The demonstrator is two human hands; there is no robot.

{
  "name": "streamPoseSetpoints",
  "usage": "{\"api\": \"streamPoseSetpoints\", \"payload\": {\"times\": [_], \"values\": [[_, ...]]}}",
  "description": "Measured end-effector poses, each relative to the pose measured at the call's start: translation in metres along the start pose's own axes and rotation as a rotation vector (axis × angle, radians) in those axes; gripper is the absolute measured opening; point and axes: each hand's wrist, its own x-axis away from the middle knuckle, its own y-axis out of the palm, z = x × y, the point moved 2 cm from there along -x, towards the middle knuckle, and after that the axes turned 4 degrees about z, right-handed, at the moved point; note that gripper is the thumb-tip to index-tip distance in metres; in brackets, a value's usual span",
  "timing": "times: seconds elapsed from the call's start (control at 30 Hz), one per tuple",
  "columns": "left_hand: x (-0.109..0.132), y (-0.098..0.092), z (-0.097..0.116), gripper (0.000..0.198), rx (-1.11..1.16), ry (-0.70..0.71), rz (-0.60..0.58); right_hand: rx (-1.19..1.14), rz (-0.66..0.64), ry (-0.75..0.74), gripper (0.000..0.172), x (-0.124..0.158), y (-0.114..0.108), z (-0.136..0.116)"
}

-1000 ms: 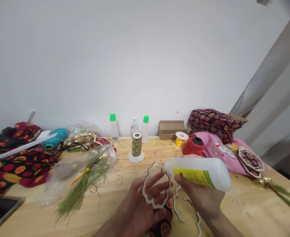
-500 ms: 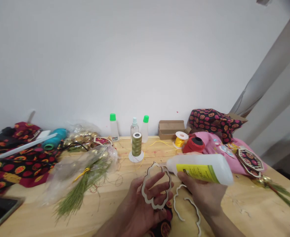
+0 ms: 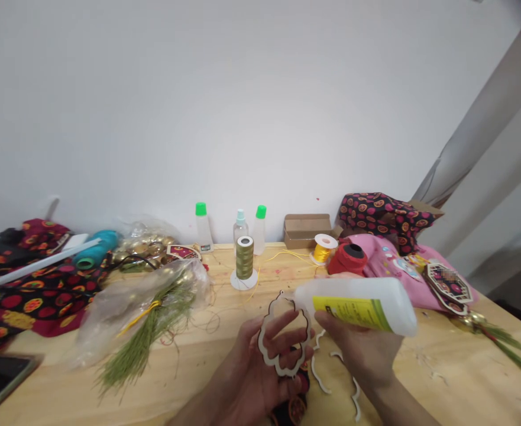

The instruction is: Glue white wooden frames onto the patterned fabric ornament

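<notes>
My left hand (image 3: 253, 370), palm up, supports a scalloped wooden frame (image 3: 264, 350) on its curled fingers; the fingers show through the frame's opening. My right hand (image 3: 360, 349) is wrapped round a white glue bottle (image 3: 391, 299) with a yellow label, tipped nearly level. The bottle's nozzle end points left, at the upper right edge of the frame; whether it touches the rim I cannot tell. Thin wavy wooden strips (image 3: 320, 378) lie on the table between my hands. Dark patterned fabric (image 3: 296, 409) is partly hidden under my left hand.
An olive thread spool (image 3: 245, 260) stands mid-table before small bottles (image 3: 203, 228). To the left lie a green tassel (image 3: 131, 355), a plastic bag (image 3: 96, 331) and a phone (image 3: 3, 378). Yellow thread (image 3: 322, 253), a red spool (image 3: 349, 260) and an open cardboard box (image 3: 307, 231) are at the back right.
The bottle has shifted slightly left along the frame, its nozzle end now nearer the upper right rim. The frame has moved a little to the right in my left hand.
</notes>
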Motion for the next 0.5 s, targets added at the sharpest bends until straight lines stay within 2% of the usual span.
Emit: {"api": "streamPoseSetpoints", "payload": {"times": [0.23, 0.4, 0.5], "values": [[0.0, 0.001, 0.0, 0.031, 0.003, 0.003, -0.029, 0.124, -0.017, 0.032, 0.019, 0.007, -0.009, 0.01], [0.001, -0.001, -0.002, 0.038, -0.02, 0.001, 0.022, 0.132, -0.011, 0.009, 0.022, 0.003, -0.012, 0.016], [0.001, -0.002, -0.002, 0.035, -0.017, 0.007, -0.017, 0.127, -0.028, 0.026, 0.026, 0.004, -0.012, 0.014]]}}
